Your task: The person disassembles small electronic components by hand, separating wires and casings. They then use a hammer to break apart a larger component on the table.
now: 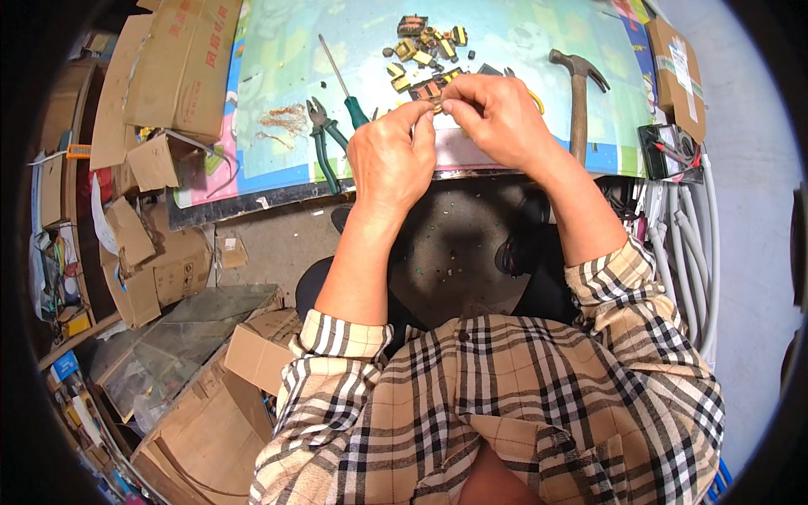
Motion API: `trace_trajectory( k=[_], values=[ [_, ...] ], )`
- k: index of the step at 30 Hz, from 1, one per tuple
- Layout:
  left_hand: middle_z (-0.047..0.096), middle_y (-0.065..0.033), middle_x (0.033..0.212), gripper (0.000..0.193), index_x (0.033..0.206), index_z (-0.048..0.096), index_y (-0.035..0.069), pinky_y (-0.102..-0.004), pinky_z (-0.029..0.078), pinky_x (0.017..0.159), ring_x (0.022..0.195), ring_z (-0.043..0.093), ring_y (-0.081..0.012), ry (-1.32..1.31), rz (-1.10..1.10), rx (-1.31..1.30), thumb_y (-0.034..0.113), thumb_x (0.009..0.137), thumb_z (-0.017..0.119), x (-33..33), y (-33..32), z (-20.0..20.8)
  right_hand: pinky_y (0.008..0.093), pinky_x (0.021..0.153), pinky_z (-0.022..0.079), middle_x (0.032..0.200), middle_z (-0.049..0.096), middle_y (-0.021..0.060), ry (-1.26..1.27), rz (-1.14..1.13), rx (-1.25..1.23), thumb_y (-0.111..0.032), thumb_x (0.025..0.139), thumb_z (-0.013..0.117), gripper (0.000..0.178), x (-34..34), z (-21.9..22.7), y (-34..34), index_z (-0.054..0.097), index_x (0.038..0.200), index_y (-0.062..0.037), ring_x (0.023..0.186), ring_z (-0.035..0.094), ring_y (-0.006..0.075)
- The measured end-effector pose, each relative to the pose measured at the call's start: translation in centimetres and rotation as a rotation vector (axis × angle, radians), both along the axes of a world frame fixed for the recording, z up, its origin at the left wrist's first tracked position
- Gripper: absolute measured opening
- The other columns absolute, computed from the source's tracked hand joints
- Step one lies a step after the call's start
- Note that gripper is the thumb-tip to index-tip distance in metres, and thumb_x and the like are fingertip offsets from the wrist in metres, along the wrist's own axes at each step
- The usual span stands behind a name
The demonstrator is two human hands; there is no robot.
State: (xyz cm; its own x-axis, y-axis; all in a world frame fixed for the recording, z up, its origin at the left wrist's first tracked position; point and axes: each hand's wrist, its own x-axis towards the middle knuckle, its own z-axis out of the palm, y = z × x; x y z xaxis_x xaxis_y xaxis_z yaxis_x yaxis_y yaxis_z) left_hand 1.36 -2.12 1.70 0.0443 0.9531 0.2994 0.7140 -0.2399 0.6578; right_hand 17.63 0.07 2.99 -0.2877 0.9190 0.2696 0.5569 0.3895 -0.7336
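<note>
Both hands meet just in from the tabletop's (522, 38) near edge: left hand (391, 156) and right hand (502, 122) each have thumb and forefinger pinched on a small piece (437, 107), mostly hidden by the fingertips; its exact shape cannot be told. Beyond them, toward the far edge, lie black-and-yellow pieces (423, 49) in a loose cluster, apart from one another in places, and a chunkier orange-and-black block (412, 25). Nearer the left edge, copper-coloured strands (286, 119) sit in their own heap. Judged partway: some parts are separated and strands set aside; the piece in hand and the chunkier block look unfinished. How many remain is uncertain. Green-handled pliers (323, 147) and a screwdriver (356, 113) lie left of the hands, a hammer (578, 97) toward the right edge, none held. Writing: large red characters on the cardboard box (181, 71) by the left edge; a white label (683, 71) with print too small to read on the carton (667, 46) at the right edge. No marking can be made out on the small pieces.
</note>
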Motion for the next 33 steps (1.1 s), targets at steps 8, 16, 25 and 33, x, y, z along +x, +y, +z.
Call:
trace_trajectory(
  k=[8,16,25,33],
  values=[
    [0.065,-0.0184,0.069,0.015,0.089,0.071,0.004,-0.0369,0.049,0.060,0.062,0.066,-0.0283,-0.138,0.095,-0.090,0.015,0.083,0.062,-0.2,0.2,0.0,0.0418,0.062,0.047,0.070,0.060,0.0171,0.022,0.125,0.035,-0.012,0.079,0.060,0.012,0.1,0.1,-0.4,0.062,0.082,-0.0010,0.069,0.061,0.0362],
    [0.065,-0.0064,0.066,0.015,0.089,0.071,0.000,-0.0272,0.044,0.058,0.061,0.055,-0.0089,-0.471,-0.043,-0.395,0.011,0.084,0.062,-0.6,0.6,-0.9,0.0361,0.057,0.044,0.063,0.057,0.0152,-0.115,-0.044,0.018,-0.014,0.082,0.059,0.014,1.1,-1.0,0.6,0.064,0.085,-0.0015,0.057,0.055,0.0301],
    [0.066,-0.0009,0.078,0.015,0.088,0.071,-0.001,-0.0208,0.040,0.063,0.067,0.051,-0.0069,-0.523,-0.105,-0.525,0.010,0.085,0.061,-0.5,0.8,-1.2,0.0390,0.062,0.050,0.073,0.064,0.0144,-0.005,-0.168,0.259,-0.015,0.082,0.059,0.011,0.6,-0.8,0.6,0.064,0.082,-0.0040,0.067,0.063,0.0327],
    [0.060,0.0012,0.072,0.016,0.086,0.071,-0.001,-0.0226,0.033,0.057,0.063,0.044,-0.0063,-0.660,0.021,-0.628,0.013,0.083,0.062,-1.1,0.6,0.5,0.0358,0.061,0.047,0.070,0.062,0.0158,-0.038,-0.046,-0.085,-0.016,0.083,0.060,0.016,3.3,0.7,0.9,0.066,0.088,-0.0019,0.063,0.060,0.0287]
  ],
)
